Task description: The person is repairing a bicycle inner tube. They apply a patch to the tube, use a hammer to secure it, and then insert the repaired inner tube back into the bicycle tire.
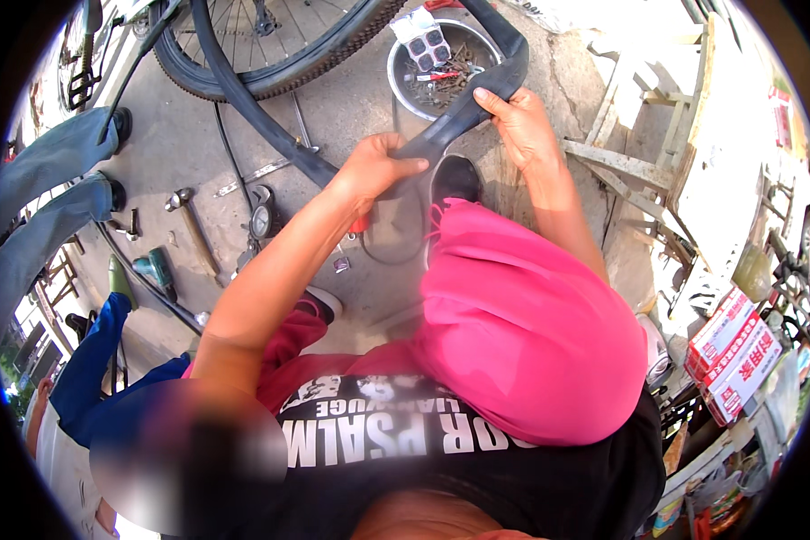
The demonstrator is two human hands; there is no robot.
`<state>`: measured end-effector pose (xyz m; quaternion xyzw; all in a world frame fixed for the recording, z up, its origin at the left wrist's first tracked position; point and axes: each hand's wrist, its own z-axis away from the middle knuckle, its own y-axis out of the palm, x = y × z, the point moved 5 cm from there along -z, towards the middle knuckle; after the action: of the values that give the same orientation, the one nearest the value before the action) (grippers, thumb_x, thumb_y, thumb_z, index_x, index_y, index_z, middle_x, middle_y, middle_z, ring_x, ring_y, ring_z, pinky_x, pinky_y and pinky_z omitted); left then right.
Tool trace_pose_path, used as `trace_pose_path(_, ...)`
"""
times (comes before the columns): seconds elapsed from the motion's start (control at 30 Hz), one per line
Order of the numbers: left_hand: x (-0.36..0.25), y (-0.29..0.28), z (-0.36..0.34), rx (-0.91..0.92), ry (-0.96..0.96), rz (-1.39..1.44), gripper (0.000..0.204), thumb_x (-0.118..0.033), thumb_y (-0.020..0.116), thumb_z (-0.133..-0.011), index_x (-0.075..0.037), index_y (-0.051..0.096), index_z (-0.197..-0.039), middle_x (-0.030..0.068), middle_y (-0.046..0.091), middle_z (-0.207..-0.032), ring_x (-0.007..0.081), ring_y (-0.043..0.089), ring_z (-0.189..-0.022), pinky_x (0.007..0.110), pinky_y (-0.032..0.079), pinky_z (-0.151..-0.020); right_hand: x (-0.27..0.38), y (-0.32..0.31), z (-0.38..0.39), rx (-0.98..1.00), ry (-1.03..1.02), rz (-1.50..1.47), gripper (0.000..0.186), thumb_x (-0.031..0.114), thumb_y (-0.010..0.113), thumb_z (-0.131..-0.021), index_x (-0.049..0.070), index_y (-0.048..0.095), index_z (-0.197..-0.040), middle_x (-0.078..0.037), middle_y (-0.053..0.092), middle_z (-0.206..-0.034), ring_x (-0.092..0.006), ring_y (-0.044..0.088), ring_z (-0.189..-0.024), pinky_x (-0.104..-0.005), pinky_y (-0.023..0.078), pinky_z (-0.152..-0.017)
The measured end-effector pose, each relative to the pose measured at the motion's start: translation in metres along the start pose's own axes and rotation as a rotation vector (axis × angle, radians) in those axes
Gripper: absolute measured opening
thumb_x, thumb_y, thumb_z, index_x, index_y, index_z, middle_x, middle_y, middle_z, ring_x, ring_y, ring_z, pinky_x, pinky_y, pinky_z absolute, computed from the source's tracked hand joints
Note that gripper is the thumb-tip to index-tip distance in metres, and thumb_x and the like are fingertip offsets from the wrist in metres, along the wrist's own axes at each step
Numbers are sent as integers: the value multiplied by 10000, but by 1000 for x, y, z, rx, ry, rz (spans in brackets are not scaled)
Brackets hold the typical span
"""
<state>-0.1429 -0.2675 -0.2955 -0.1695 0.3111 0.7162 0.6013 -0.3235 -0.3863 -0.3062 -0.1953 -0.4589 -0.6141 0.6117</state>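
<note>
A black bicycle inner tube (448, 129) is stretched flat between my two hands, above my shoe and beside a metal bowl. My left hand (375, 169) grips the tube with its thumb on top. To the right and farther off, my right hand (516, 124) pinches it between thumb and fingers. The rest of the tube loops up past the bicycle wheel (319, 65) at the far left. In the metal bowl (414, 110) lie small scraps, a red-and-white tube and a sheet of dark round-cornered patches (429, 49).
A hammer (193, 234), a green-and-black power tool (157, 274) and a round gauge (262, 216) with a hose lie on the floor at left. Another person's jeans-clad legs (54, 166) stand beyond. Right are a wooden stool (621, 164) and red-and-white boxes (729, 351).
</note>
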Motion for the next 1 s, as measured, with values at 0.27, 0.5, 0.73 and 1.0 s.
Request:
trace_pose_path(0.27, -3, -2, -45, 125, -155, 337, 476, -377, 715, -852, -39, 581, -1159, 55, 632, -959, 136, 575, -758, 279, 478, -643, 7, -6, -60, 164, -34, -26, 296, 67, 659, -890, -11, 618, -1173, -67, 658, -1113, -161, 615, -1017, -328, 475, -931)
trace_pose_path(0.5, -6, 14, -43, 552, -190, 692, 497, -398, 625, -909, -59, 534, -1260, 59, 639, -1035, 144, 595, -764, 299, 511, -631, 2, -2, -54, 233, 47, -281, 301, 86, 643, -905, -4, 600, -1190, -49, 664, -1075, -163, 620, -994, -348, 480, -928)
trace_pose_path(0.73, -4, 23, -36, 410, -127, 565, 343, -192, 652, -905, -46, 574, -1206, 20, 658, -989, 75, 618, -765, 230, 520, -611, -6, -11, -48, 306, 31, -250, 316, 88, 640, -908, 2, 587, -1207, -53, 665, -1054, -173, 624, -977, -362, 495, -896)
trace_pose_path(1.0, 8, 16, -55, 201, -78, 243, 265, -191, 680, -891, -22, 643, -1092, 23, 674, -921, 90, 619, -724, 226, 506, -672, -10, -26, -60, 66, 33, -75, 245, 118, 741, -832, -17, 624, -1000, -100, 692, -956, -175, 660, -853, -322, 525, -785)
